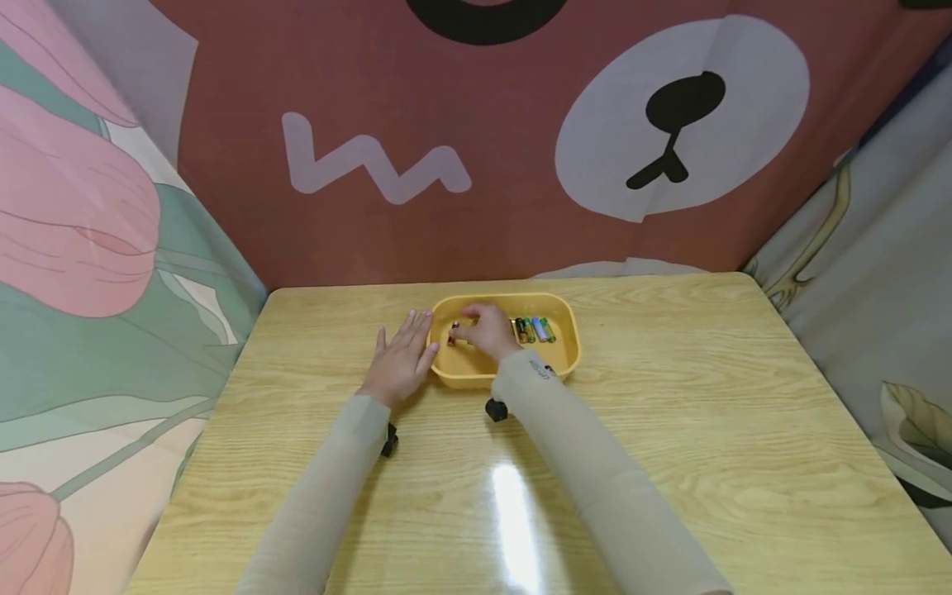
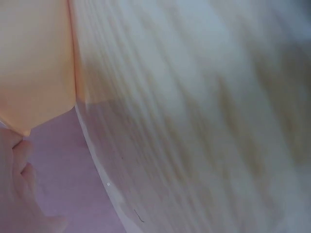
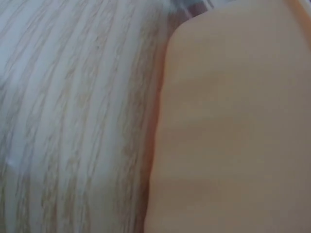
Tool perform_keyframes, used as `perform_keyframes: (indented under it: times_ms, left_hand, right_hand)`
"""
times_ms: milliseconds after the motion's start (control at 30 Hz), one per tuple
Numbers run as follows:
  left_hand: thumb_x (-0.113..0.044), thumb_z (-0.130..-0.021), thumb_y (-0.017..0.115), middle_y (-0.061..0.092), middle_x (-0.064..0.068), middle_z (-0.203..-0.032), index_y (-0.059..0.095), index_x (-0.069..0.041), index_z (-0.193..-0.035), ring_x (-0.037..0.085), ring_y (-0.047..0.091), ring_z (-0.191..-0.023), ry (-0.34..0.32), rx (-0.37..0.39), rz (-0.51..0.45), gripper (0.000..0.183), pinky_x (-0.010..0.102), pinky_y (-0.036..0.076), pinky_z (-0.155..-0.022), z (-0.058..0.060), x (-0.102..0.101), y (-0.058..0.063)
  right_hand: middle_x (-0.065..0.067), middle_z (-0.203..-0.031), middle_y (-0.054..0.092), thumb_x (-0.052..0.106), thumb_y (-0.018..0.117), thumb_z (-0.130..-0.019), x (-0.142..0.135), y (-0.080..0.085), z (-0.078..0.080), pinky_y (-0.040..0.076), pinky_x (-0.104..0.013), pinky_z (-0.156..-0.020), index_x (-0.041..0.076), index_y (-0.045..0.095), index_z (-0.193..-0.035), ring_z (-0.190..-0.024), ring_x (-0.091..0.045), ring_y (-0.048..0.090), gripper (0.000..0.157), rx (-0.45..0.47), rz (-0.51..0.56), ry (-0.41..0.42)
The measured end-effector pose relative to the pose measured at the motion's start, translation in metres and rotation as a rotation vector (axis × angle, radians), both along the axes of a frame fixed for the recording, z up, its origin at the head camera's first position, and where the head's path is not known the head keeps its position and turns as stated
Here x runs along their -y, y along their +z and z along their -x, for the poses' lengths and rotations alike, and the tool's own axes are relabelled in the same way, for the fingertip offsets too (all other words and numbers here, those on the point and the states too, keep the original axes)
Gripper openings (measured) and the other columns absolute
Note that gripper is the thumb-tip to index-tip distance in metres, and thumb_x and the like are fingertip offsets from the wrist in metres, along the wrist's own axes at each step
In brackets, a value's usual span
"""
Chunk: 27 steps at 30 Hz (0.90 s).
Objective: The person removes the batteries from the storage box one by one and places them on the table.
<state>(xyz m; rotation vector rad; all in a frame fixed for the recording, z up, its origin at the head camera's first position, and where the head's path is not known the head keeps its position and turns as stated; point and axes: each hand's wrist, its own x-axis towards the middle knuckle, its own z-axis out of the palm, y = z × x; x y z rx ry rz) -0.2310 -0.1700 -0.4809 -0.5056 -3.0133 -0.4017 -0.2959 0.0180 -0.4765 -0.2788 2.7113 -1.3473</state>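
A yellow plastic tray [image 1: 464, 382] stands near the table's back edge in the head view. My left hand [image 1: 400, 362] lies against its left side with the fingers straight. Reaching over the front rim, my right hand [image 1: 487, 332] has thumb and forefinger together on a small dark reddish battery [image 1: 451, 335] in the left part of the tray. Several batteries [image 1: 539, 330], green, blue and dark, lie side by side right of that hand, which hides some of the tray floor. In the left wrist view, fingers [image 2: 22, 170] show beside the tray's wall [image 2: 39, 63].
The wooden table [image 1: 684, 430] reaches out on both sides of the tray. Behind it hangs a reddish printed curtain [image 1: 513, 165]; a flowered curtain [image 1: 89, 273] hangs at the left. The right wrist view is mostly the tray's outer wall [image 3: 233, 121] and table surface.
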Motion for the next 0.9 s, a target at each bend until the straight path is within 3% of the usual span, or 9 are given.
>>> perform_keyframes:
  times_ms: [167,433,900]
  left_hand:
    - [-0.047,-0.101,0.021,0.01,-0.005,-0.157,0.009,-0.02,-0.153,0.01,-0.002,-0.143,0.0,0.004,-0.001,0.06,0.06,0.001,-0.11,0.0001,-0.001,0.0004]
    - [-0.047,-0.102,0.021,0.013,-0.002,-0.157,0.009,-0.019,-0.153,0.011,-0.001,-0.143,-0.006,0.0,-0.006,0.06,0.061,0.003,-0.11,0.0003,-0.0005,0.0003]
    - [-0.045,-0.102,0.025,0.014,-0.002,-0.157,0.01,-0.02,-0.153,0.01,-0.001,-0.143,-0.005,-0.007,-0.017,0.059,0.06,0.004,-0.11,0.0018,0.0006,-0.0021]
  right_hand:
    - [-0.007,-0.117,0.065,0.025,0.08,-0.075,0.0001,-0.0015,0.0005,0.045,-0.035,-0.093,0.007,0.067,-0.116,-0.11,-0.023,0.057,0.046,-0.048,-0.058,0.01]
    - [-0.007,-0.112,0.064,0.03,0.083,-0.071,0.0033,-0.0044,-0.0003,0.034,-0.037,-0.101,0.011,0.068,-0.116,-0.109,-0.024,0.049,0.052,-0.136,-0.225,0.037]
    - [-0.013,-0.115,0.05,0.037,0.082,-0.07,0.0076,-0.0088,-0.0014,0.039,-0.04,-0.093,0.014,0.065,-0.122,-0.109,-0.03,0.042,0.059,-0.154,-0.367,0.045]
